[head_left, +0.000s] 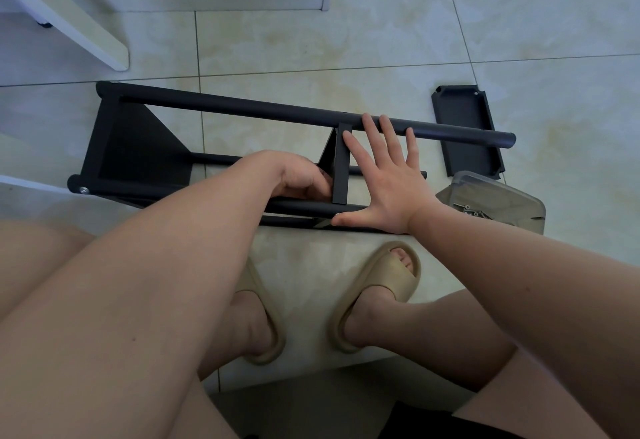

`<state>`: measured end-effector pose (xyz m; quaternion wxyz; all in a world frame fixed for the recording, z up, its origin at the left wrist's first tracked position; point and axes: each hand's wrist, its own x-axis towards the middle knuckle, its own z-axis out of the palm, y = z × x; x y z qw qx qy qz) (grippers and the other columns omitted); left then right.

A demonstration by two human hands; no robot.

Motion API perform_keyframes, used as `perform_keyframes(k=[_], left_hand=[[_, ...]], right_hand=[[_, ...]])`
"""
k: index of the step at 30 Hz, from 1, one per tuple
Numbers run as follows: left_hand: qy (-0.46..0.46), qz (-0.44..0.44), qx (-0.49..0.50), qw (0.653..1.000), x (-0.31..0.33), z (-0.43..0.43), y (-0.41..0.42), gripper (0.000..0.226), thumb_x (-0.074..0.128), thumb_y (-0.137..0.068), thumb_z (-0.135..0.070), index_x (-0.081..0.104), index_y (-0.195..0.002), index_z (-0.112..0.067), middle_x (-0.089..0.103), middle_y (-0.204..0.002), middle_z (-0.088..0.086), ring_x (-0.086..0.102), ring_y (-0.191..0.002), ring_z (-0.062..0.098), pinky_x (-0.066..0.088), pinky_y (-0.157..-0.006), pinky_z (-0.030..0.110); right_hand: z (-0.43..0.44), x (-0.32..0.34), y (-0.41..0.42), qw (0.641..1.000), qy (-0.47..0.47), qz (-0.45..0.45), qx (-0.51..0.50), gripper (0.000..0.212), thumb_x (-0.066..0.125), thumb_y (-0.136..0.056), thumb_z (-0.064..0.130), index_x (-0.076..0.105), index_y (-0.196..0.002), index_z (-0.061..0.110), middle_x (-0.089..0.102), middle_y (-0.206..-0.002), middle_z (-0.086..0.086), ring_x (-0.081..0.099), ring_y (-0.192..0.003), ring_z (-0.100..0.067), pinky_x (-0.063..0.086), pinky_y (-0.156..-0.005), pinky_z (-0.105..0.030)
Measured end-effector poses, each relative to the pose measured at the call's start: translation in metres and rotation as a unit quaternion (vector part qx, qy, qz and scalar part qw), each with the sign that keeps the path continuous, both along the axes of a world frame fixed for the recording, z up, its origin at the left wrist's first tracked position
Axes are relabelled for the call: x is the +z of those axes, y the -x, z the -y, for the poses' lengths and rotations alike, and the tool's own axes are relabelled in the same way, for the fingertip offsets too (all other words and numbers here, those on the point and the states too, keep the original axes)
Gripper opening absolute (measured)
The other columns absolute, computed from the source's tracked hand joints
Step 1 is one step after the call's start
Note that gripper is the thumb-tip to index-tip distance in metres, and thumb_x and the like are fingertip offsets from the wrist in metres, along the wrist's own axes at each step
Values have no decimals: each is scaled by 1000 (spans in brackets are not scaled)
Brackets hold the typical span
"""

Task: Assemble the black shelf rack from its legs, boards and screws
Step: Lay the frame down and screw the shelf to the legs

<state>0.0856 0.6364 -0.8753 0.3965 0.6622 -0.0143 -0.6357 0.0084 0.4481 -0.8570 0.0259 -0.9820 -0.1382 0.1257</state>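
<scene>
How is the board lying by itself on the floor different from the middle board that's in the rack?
The loose board lies flat on the tiles with its rimmed side up; the middle board stands on edge between the legs. No hand touches the loose board, while the left hand grips the middle board and the right hand spreads open beside it. Both boards are black.

Soft dim daylight, cool bluish cast, faint shadows under the legs, sharp focus, wide-angle bending of edges, no glare
</scene>
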Motion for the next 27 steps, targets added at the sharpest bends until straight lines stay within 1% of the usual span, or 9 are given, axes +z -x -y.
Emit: perform_keyframes(k=[2, 7, 10, 11, 14, 17, 19, 23, 27], left_hand=[[-11, -6, -10, 1000, 4, 1, 1, 20, 55, -93, -12, 74, -85, -15, 75, -84, 2, 69, -80, 16, 51, -86, 30], [-45, 19, -27, 998, 6, 1, 0, 15, 59, -91, -13, 71, -81, -13, 70, -74, 2, 64, -75, 20, 50, -76, 29], [-33, 31, -10, 999, 4, 2, 0, 36, 58, -91, -5, 71, -61, -19, 69, -64, -1, 65, -66, 15, 49, -71, 26], [-29, 33, -5, 999, 3, 2, 0, 36, 58, -91, -3, 70, -61, -19, 69, -65, 0, 65, -65, 15, 50, -70, 26], [-19, 43, 12, 999, 1, 2, 1, 19, 57, -90, 1, 64, -81, -15, 69, -80, 8, 65, -74, 20, 52, -73, 26], [-5, 32, 22, 999, 0, 2, 1, 17, 54, -91, 5, 59, -94, -11, 61, -101, 18, 61, -92, 27, 51, -86, 32], [3, 23, 24, 999, 0, 2, 2, 17, 53, -92, 5, 59, -100, -9, 62, -104, 18, 60, -97, 28, 49, -97, 38], [-3, 10, 0, 1000, 1, 0, 1, 13, 58, -92, -8, 69, -89, -13, 73, -94, 8, 65, -95, 24, 48, -97, 36], [-41, 18, -32, 998, 4, 0, 1, 11, 61, -92, -20, 70, -91, -14, 72, -74, -1, 64, -79, 19, 48, -82, 30]], right_hand=[[0, 0, 0, 1000, 2, 0, 0, 133, 28, -60, 105, -4, -162, 26, -19, -168, -8, -22, -154, -32, -11, -120, -64], [0, 0, 0, 1000, 4, -2, -1, 133, 28, -60, 105, -5, -162, 27, -19, -168, -8, -22, -153, -32, -11, -120, -64], [0, 1, 0, 1000, 2, -4, 0, 133, 30, -60, 104, -5, -162, 26, -19, -168, -8, -22, -153, -32, -12, -120, -63], [0, 1, 0, 1000, 2, -4, 0, 133, 30, -60, 104, -5, -162, 26, -19, -168, -8, -23, -153, -32, -12, -120, -63], [0, 2, 0, 1000, 6, -5, -1, 133, 31, -60, 103, -6, -162, 27, -20, -168, -8, -24, -153, -32, -12, -120, -63], [-1, 3, 0, 1000, 9, -8, -1, 133, 31, -60, 103, -6, -162, 27, -21, -168, -8, -24, -153, -32, -12, -120, -63], [-1, 3, 0, 1000, 7, -9, -1, 133, 30, -60, 103, -6, -162, 27, -21, -168, -8, -24, -153, -32, -12, -120, -63], [-1, 3, 0, 1000, 1, -7, -1, 132, 30, -60, 103, -5, -162, 27, -20, -168, -8, -23, -153, -32, -12, -120, -63], [0, 2, 0, 1000, 4, -5, 0, 132, 29, -61, 104, -5, -162, 27, -20, -168, -8, -23, -153, -32, -12, -120, -63]])
